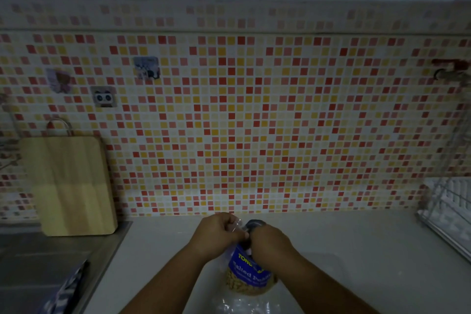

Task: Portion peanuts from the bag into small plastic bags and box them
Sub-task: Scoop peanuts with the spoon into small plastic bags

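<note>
Your left hand [219, 233] and right hand [270, 242] meet knuckle to knuckle low in the middle of the view. The fingers of both are curled in and pinch the top of the peanut bag [251, 271] between them.

The bag hangs or stands below your hands, over the pale counter [356, 250]. Its long axis runs from the bottom edge of the view up to your grip, so the top end points away from you toward the tiled wall [254, 122]. Its blue label faces you, and peanuts show through the clear lower part.

Your fingers hide the bag's mouth, so whether it is sealed cannot be told. Your right hand covers part of the label. A dark rounded shape just behind your right hand is too dim to make out. Clear plastic [244, 303] lies just below the bag, cut off by the bottom edge.

Further out, a wooden cutting board [68, 186] leans against the wall on the left, above the sink [51, 257]. A wire rack [448, 209] stands at the right edge, partly out of view.
</note>
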A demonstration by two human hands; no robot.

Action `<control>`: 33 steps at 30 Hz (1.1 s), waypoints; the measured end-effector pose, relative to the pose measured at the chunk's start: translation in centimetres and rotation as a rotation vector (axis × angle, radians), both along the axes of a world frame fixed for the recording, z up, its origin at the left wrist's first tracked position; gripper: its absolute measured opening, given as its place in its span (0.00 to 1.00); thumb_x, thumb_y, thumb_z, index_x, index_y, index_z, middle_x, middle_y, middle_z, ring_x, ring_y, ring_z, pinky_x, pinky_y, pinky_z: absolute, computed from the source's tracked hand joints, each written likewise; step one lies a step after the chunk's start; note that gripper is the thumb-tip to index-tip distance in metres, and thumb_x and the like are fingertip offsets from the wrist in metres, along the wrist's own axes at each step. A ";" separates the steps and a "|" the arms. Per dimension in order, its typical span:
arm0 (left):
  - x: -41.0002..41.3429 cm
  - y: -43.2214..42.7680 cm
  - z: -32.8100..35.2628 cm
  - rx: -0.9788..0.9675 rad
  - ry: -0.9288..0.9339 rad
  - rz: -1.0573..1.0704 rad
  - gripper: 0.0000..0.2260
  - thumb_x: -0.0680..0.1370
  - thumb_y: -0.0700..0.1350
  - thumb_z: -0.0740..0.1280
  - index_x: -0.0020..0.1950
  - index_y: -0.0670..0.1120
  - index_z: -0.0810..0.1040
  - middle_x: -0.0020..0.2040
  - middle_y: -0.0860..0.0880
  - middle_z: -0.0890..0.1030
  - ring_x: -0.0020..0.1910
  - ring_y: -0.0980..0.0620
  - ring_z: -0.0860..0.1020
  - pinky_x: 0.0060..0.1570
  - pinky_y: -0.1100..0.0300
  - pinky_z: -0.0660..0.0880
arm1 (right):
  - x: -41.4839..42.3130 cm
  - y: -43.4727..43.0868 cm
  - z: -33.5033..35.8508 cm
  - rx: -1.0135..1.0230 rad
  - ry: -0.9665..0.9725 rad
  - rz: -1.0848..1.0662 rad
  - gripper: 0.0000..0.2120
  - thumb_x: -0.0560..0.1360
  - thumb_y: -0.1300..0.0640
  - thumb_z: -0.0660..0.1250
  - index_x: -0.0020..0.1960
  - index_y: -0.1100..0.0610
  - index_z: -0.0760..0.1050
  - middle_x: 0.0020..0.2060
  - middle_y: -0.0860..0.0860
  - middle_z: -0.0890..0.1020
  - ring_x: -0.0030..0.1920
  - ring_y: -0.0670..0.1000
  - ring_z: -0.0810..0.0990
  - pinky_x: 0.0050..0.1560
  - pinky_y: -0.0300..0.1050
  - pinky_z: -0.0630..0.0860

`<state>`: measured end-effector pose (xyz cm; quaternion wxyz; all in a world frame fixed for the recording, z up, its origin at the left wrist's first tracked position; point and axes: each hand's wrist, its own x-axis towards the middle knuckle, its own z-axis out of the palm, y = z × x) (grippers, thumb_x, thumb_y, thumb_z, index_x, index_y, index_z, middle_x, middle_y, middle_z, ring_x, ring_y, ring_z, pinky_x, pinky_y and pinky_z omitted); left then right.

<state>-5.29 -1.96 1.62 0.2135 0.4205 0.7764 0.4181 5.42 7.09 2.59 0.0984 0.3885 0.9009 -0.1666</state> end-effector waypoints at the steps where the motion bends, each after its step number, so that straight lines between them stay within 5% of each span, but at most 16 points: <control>1: 0.1 0.0 0.0 -0.003 -0.007 -0.001 0.11 0.68 0.47 0.75 0.47 0.45 0.82 0.45 0.46 0.84 0.46 0.52 0.82 0.48 0.57 0.79 | -0.1 0.1 -0.1 -0.039 -0.017 -0.038 0.16 0.76 0.59 0.62 0.63 0.59 0.72 0.60 0.57 0.78 0.59 0.56 0.77 0.52 0.46 0.73; 9: 0.2 -0.2 0.1 -0.014 -0.072 0.009 0.11 0.69 0.47 0.75 0.48 0.45 0.81 0.45 0.46 0.84 0.47 0.50 0.81 0.51 0.55 0.78 | 0.0 1.7 -0.1 -0.087 -0.053 -0.170 0.28 0.71 0.47 0.70 0.65 0.61 0.71 0.57 0.57 0.78 0.59 0.55 0.77 0.54 0.46 0.74; 12: 0.1 -0.3 0.2 -0.016 -0.130 0.025 0.13 0.69 0.49 0.74 0.50 0.45 0.80 0.47 0.45 0.83 0.49 0.48 0.81 0.53 0.53 0.78 | 0.7 3.2 0.3 -0.045 -0.171 -0.149 0.14 0.74 0.53 0.66 0.53 0.62 0.77 0.41 0.54 0.76 0.49 0.51 0.76 0.47 0.42 0.70; 16: -0.2 -0.7 1.0 0.041 -0.152 0.107 0.13 0.71 0.51 0.72 0.53 0.47 0.80 0.49 0.48 0.82 0.49 0.51 0.80 0.51 0.54 0.78 | 1.4 4.3 1.4 -0.013 -0.353 -0.063 0.22 0.77 0.52 0.63 0.68 0.60 0.70 0.63 0.58 0.76 0.62 0.55 0.75 0.61 0.45 0.71; 19: -0.8 -1.0 1.8 0.085 -0.115 0.145 0.14 0.71 0.51 0.73 0.54 0.49 0.79 0.51 0.51 0.81 0.50 0.53 0.79 0.49 0.59 0.76 | 2.1 4.8 2.0 -0.040 -0.393 -0.028 0.23 0.79 0.53 0.59 0.72 0.57 0.64 0.69 0.58 0.69 0.68 0.56 0.70 0.66 0.46 0.67; 25: -0.9 -1.4 2.4 0.046 -0.002 0.066 0.16 0.69 0.48 0.75 0.55 0.51 0.78 0.51 0.53 0.81 0.48 0.58 0.78 0.41 0.68 0.72 | 3.1 5.9 1.7 -0.056 -0.410 -0.071 0.23 0.80 0.54 0.58 0.73 0.58 0.64 0.71 0.57 0.67 0.70 0.56 0.68 0.68 0.46 0.64; 33: 0.4 -0.7 2.2 -0.166 0.378 -0.073 0.22 0.67 0.51 0.75 0.60 0.55 0.75 0.57 0.55 0.78 0.55 0.56 0.76 0.53 0.58 0.77 | 4.0 7.6 3.4 0.006 -0.434 -0.116 0.24 0.79 0.53 0.59 0.73 0.59 0.62 0.71 0.57 0.66 0.69 0.54 0.68 0.67 0.46 0.65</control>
